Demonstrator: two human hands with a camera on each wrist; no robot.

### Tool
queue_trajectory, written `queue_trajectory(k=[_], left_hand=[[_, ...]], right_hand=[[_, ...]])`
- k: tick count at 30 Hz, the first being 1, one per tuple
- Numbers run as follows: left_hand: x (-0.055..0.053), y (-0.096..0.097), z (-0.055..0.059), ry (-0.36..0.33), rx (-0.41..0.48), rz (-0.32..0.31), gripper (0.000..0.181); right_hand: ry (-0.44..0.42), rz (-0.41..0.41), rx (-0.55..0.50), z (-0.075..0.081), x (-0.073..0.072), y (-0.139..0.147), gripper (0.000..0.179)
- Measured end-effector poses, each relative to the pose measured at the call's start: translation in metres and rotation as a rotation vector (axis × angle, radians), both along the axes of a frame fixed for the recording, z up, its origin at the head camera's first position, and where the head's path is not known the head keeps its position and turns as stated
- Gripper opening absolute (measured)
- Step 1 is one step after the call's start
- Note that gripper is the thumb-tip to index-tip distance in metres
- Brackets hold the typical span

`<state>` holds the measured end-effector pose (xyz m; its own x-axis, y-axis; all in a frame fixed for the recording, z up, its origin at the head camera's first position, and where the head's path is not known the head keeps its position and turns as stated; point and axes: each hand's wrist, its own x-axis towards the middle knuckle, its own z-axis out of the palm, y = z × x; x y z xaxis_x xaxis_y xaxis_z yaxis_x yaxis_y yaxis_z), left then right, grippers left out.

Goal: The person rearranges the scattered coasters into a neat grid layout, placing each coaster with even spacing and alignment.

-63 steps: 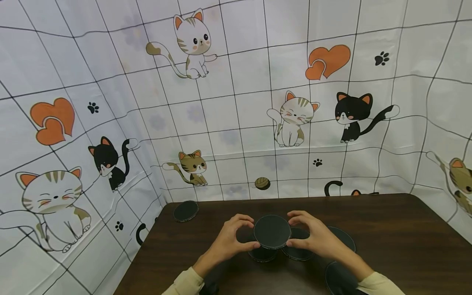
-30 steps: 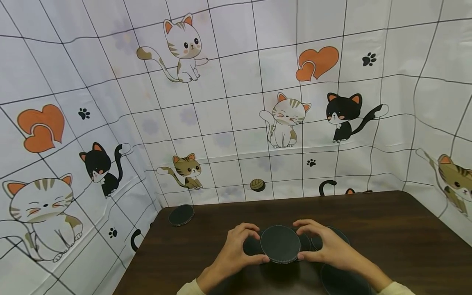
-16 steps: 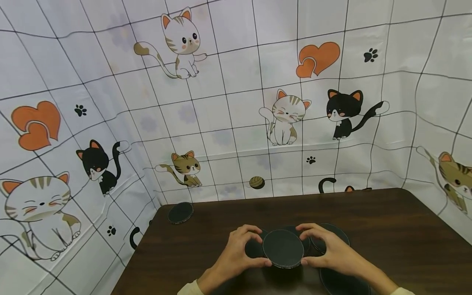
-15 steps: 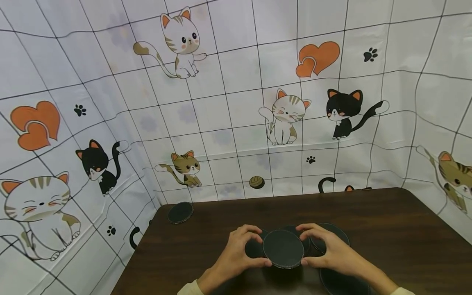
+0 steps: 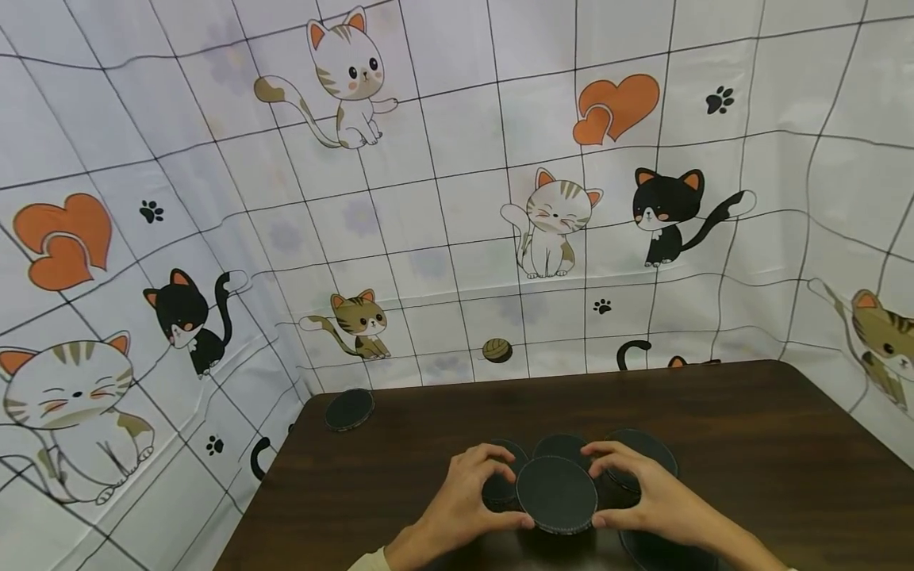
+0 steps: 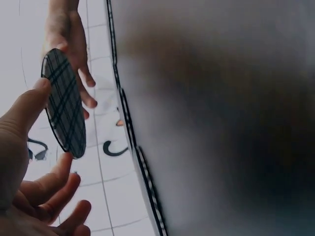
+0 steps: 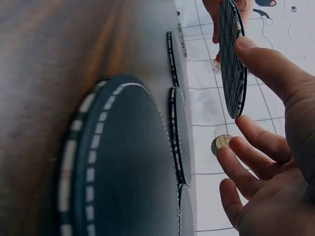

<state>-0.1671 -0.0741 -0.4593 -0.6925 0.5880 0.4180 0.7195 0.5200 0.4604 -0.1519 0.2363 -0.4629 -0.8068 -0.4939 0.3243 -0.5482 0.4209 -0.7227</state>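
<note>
Both hands hold one round coaster point(image 5: 557, 496) by its edges, raised above the table. It is dark green-black on top, and its plaid underside shows in both wrist views. The left hand point(image 5: 467, 496) pinches the left rim between thumb and fingertips. On the opposite rim, the right hand point(image 5: 650, 496) does the same. Behind the held coaster lie similar ones: a left coaster point(image 5: 497, 490), partly hidden by the left hand, a middle coaster point(image 5: 560, 446) and a right coaster point(image 5: 646, 456). Beneath the right forearm is another coaster point(image 5: 664, 553), with white stitching point(image 7: 93, 172) at its edge.
A lone coaster point(image 5: 350, 409) lies at the back left corner of the dark wooden table point(image 5: 428, 412). A white cloth point(image 5: 443, 198) printed with cats and hearts hangs behind the table and along its sides.
The two hands have brought the held coaster nearer to the body and slightly right. More of the coasters behind it shows now. The hold itself looks the same, and the head view has shifted slightly.
</note>
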Motion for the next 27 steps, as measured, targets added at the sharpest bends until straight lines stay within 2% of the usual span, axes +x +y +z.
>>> queue_trajectory(k=[3,10,14,23,27], left_hand=[[0.004,0.002,-0.001,0.004,-0.043,0.015,0.049],[0.011,0.006,-0.005,-0.042,-0.127,0.022,0.047],[0.013,0.007,-0.008,-0.061,-0.161,0.016,0.046],[0.014,0.006,-0.015,-0.082,-0.214,-0.09,0.041],[0.014,0.006,-0.016,-0.093,-0.232,-0.091,0.039]], right_hand=[[-0.014,-0.009,0.005,-0.001,0.003,0.001,0.04],[-0.027,-0.05,0.069,-0.01,0.012,0.003,0.04],[-0.046,-0.032,0.072,-0.015,0.014,0.004,0.039],[0.07,-0.032,0.088,-0.024,0.019,0.001,0.039],[0.089,-0.026,0.126,-0.024,0.023,0.001,0.038]])
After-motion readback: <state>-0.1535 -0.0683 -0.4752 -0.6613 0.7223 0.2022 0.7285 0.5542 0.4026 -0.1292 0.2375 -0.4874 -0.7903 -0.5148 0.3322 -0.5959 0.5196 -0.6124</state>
